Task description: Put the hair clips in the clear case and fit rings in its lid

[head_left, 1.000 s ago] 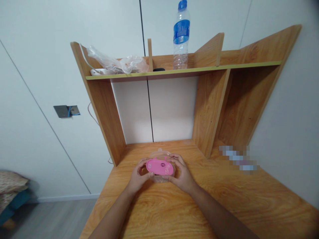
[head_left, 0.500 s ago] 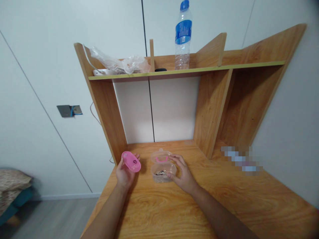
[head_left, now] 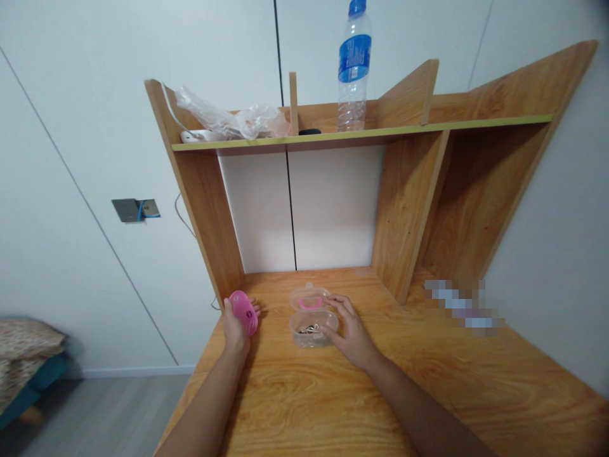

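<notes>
My left hand (head_left: 236, 327) grips a pink oval plastic piece (head_left: 243, 312) with printed marks on its face. It is tilted on edge, and the fingertips show behind it. To the right stands a small clear plastic box (head_left: 311, 339) with its lid flipped back. The raised lid (head_left: 309, 296) carries a pink handle (head_left: 310, 303). Small dark and metallic items (head_left: 309, 329) lie inside; I cannot make out their kind. My right hand (head_left: 354, 336) steadies the box from its right side, thumb at the rim and fingers against the lid.
The wooden desk (head_left: 304, 400) has a shelf unit (head_left: 399, 222) at its back. On the upper shelf are a water bottle (head_left: 354, 60), a plastic bag (head_left: 247, 120) and a white item (head_left: 197, 136). A blurred-out object (head_left: 461, 304) lies at the right.
My left hand has shifted slightly left and turned the pink piece more upright and sideways. My right hand stays at the box. The view has shifted a little.
</notes>
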Tool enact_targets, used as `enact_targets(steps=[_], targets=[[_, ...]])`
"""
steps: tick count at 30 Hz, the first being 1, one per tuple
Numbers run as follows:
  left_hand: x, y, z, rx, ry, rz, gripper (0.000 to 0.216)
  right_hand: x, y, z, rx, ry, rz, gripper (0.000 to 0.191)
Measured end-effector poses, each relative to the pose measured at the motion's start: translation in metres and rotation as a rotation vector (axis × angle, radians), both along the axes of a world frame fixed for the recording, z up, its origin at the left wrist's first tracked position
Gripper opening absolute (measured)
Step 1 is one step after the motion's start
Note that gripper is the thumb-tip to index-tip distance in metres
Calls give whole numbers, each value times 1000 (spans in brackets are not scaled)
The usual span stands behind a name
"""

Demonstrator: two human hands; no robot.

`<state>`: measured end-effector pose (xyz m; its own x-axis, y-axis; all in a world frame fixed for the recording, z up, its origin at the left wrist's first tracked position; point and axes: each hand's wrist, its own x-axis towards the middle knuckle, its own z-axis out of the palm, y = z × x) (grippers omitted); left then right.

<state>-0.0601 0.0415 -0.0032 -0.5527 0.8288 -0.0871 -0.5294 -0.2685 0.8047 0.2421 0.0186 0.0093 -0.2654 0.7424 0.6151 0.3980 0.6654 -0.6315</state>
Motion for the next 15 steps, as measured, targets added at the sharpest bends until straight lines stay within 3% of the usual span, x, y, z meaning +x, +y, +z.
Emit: enact_targets(steps=[15], targets=[[-2, 4, -4, -38, 118, 45, 36, -1, 6, -9, -15, -23, -49, 47]])
